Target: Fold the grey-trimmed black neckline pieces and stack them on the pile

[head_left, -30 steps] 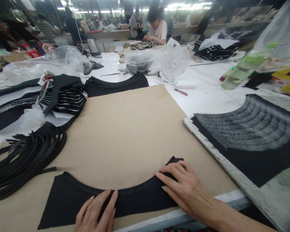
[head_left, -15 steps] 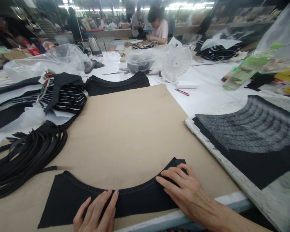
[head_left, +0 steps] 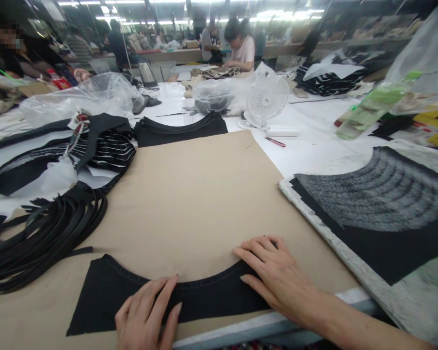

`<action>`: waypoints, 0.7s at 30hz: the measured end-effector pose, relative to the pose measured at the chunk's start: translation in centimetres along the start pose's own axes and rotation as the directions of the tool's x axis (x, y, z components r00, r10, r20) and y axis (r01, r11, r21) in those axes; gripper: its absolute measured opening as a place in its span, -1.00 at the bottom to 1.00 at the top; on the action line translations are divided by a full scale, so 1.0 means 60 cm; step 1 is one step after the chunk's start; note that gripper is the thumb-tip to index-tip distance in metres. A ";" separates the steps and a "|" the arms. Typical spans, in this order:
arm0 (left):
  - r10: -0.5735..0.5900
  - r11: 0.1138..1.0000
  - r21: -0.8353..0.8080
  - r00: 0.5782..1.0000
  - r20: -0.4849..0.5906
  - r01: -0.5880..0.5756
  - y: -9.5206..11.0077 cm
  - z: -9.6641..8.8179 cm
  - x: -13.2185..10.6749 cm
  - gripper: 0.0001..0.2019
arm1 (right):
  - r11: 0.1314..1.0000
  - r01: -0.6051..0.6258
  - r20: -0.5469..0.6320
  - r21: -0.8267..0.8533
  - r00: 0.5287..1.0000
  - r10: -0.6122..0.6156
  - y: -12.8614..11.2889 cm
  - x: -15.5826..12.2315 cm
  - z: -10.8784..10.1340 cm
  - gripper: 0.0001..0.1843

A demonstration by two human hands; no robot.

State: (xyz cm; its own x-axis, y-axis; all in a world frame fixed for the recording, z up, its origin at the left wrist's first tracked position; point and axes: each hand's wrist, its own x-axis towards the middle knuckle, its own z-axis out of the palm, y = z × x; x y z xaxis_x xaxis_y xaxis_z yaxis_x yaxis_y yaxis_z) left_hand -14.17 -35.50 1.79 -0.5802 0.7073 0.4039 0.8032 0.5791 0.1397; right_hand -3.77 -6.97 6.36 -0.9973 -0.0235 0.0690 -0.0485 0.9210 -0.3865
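Note:
A black fabric piece (head_left: 204, 302) with a curved, folded upper edge lies flat near the front of a tan paper sheet (head_left: 197, 204). My left hand (head_left: 148, 311) rests on its lower middle, fingertips at the curved edge, thumb apart from the fingers. On the piece's right end lies my right hand (head_left: 273, 272), fingers stretched over the curved edge and the tip beneath them hidden. Both hands press from above and neither grips the cloth. At the far edge of the paper sits a stack of similar black curved pieces (head_left: 182, 131).
Black strips (head_left: 58, 233) and striped black pieces (head_left: 107, 148) lie at left. A board at right bears overlapping black pieces with grey curved bands (head_left: 379, 194). Farther back are a white fan (head_left: 267, 99), a red cutter (head_left: 275, 142), a green-tinted bottle (head_left: 375, 109) and several people.
My right hand has shifted up and left over the piece's right end, covering its tip. My left fingers have moved slightly up to the curved edge. The camera view has shifted slightly.

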 end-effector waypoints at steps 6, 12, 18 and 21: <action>0.035 0.996 -0.091 0.993 0.112 -0.025 0.031 0.008 0.053 -0.61 | 0.995 -0.103 0.208 0.011 0.973 0.099 -0.004 0.024 -0.018 -0.84; -0.038 0.967 -0.242 0.984 0.174 0.080 0.069 0.000 0.080 -0.76 | 0.995 -0.070 0.156 0.075 0.986 0.057 0.001 0.007 -0.016 -0.88; 0.019 0.965 -0.256 0.992 -0.124 -0.051 0.087 -0.011 0.054 -0.77 | 0.994 0.060 -0.205 0.086 0.978 -0.041 0.001 -0.043 0.010 -0.85; 0.089 0.987 -0.108 0.970 -0.226 -0.115 0.094 -0.010 0.026 -0.75 | 0.991 0.128 -0.388 0.049 0.917 -0.099 -0.003 -0.066 0.028 -0.81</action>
State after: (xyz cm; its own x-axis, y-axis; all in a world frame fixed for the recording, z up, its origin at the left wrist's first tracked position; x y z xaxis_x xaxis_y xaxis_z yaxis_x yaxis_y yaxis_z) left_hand -10.45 -31.35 3.73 -0.4609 0.6458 0.6087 0.8747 0.4465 0.1886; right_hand 0.08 -7.71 4.64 -0.8882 0.0380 0.4580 -0.1782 0.8902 -0.4194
